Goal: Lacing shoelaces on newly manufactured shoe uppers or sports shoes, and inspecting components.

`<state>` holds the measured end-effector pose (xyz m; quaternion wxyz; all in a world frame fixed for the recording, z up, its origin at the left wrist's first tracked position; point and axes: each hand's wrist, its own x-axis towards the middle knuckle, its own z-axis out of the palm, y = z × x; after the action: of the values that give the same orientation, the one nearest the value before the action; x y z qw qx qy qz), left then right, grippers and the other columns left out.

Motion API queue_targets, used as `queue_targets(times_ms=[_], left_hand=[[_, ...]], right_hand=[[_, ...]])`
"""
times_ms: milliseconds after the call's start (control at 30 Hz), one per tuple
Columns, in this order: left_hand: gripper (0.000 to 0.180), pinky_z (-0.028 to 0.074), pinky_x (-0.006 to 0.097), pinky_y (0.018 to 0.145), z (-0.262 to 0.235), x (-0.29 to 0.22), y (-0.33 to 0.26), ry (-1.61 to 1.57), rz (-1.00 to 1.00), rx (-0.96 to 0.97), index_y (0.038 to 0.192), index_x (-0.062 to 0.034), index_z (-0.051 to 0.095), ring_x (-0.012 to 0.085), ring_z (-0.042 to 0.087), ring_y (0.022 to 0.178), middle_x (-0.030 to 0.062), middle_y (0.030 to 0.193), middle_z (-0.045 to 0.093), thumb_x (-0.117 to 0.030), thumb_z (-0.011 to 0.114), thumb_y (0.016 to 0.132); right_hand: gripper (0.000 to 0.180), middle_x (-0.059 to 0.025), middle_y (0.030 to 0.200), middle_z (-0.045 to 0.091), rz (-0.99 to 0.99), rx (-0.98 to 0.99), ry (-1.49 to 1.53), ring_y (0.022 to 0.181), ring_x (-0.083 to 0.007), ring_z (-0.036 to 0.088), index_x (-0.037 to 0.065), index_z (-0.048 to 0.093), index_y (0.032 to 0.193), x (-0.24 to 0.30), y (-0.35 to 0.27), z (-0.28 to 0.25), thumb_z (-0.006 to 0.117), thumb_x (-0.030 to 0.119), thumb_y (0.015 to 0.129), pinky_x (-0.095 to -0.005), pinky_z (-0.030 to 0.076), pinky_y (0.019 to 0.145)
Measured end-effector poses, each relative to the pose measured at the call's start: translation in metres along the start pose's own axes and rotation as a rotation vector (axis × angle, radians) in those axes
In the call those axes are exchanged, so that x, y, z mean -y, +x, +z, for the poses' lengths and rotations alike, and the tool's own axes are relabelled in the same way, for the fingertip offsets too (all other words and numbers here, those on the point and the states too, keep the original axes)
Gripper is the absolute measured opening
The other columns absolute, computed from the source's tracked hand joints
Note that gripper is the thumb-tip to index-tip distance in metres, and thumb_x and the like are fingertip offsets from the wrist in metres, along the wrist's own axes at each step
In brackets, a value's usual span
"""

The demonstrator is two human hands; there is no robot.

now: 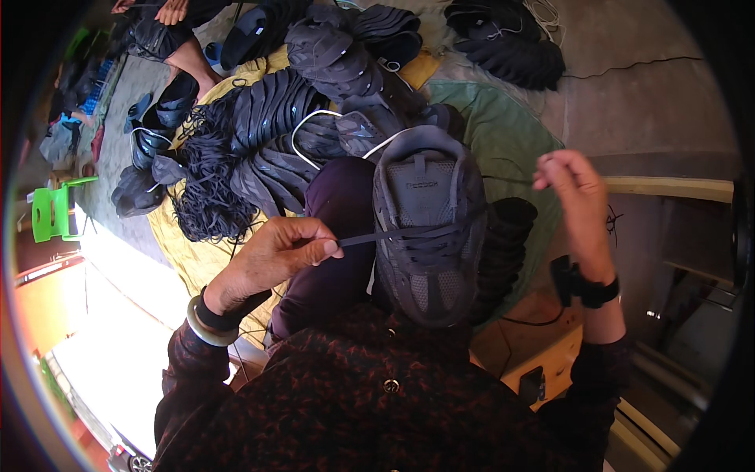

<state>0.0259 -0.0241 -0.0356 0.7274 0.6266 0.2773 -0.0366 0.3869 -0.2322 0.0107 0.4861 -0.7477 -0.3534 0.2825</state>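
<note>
A black sneaker (429, 212) rests upright by my knee, toe toward me, with laces threaded through the lower part of its front. My left hand (275, 256) is closed in a pinch on a flat black shoelace (370, 236), which stretches taut to the sneaker. Raised to the right of the sneaker, my right hand (574, 185) is closed at the fingertips. A thin dark strand runs from the sneaker toward those fingertips and looks like the lace's other end. A white cord (314, 116) loops behind the sneaker.
Rows of black shoe uppers (275, 102) lie on yellow and green cloths, beside a heap of black laces (208, 173). More uppers (511, 228) are stacked right of the sneaker. A wooden stool (558, 362) with a phone stands at lower right. Another person's hands (171, 12) show at top left.
</note>
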Motion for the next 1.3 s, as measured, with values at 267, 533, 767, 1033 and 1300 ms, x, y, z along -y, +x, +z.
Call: queue_targets(times_ms=[267, 533, 767, 1033, 1300], left_hand=[[0.012, 0.050, 0.035, 0.072, -0.029, 0.021, 0.004, 0.888, 0.100, -0.284, 0.100, -0.0024, 0.073, 0.0233, 0.064, 0.078, 0.0125, 0.096, 0.067, -0.012, 0.070, 0.093], [0.014, 0.051, 0.028, 0.071, 0.008, -0.027, 0.034, 0.520, 0.351, -0.272, 0.103, -0.0040, 0.071, 0.0127, 0.062, 0.082, 0.0046, 0.092, 0.065, -0.003, 0.073, 0.089], [0.017, 0.049, 0.037, 0.076, 0.042, -0.059, 0.066, 0.748, 0.736, -0.234, 0.097, -0.0056, 0.071, 0.0257, 0.062, 0.083, 0.0072, 0.093, 0.064, -0.001, 0.077, 0.082], [0.018, 0.041, 0.039, 0.079, 0.074, -0.059, 0.086, 0.887, 0.818, -0.236, 0.092, -0.0111, 0.071, 0.0258, 0.058, 0.085, 0.0032, 0.089, 0.062, -0.007, 0.080, 0.076], [0.019, 0.040, 0.037, 0.078, 0.084, -0.052, 0.089, 0.731, 0.758, -0.265, 0.086, -0.0112, 0.071, 0.0233, 0.058, 0.083, 0.0007, 0.082, 0.063, -0.006, 0.083, 0.071]], right_hand=[[0.008, -0.0054, 0.086, 0.065, -0.182, 0.210, -0.289, 0.071, -0.0147, 0.059, 0.001, 0.068, 0.100, 0.027, -0.027, 0.062, 0.067, 0.005, 0.094, -0.0282, 0.046, 0.065], [0.009, -0.0102, 0.082, 0.059, -0.042, 0.426, -0.441, 0.073, -0.0261, 0.061, 0.002, 0.067, 0.090, 0.043, -0.032, 0.055, 0.069, 0.011, 0.090, -0.0362, 0.047, 0.067], [0.007, -0.0111, 0.081, 0.058, -0.070, 0.378, -0.446, 0.073, -0.0302, 0.061, 0.002, 0.064, 0.087, 0.044, -0.030, 0.059, 0.067, 0.009, 0.088, -0.0394, 0.047, 0.067], [0.009, -0.0127, 0.078, 0.054, -0.212, 0.406, -0.599, 0.071, -0.0342, 0.059, 0.002, 0.055, 0.079, 0.047, -0.027, 0.062, 0.064, 0.003, 0.079, -0.0419, 0.047, 0.063], [0.011, -0.0141, 0.074, 0.055, -0.302, 0.380, -0.651, 0.065, -0.0350, 0.059, 0.000, 0.055, 0.076, 0.047, -0.027, 0.069, 0.064, 0.006, 0.079, -0.0439, 0.047, 0.058]])
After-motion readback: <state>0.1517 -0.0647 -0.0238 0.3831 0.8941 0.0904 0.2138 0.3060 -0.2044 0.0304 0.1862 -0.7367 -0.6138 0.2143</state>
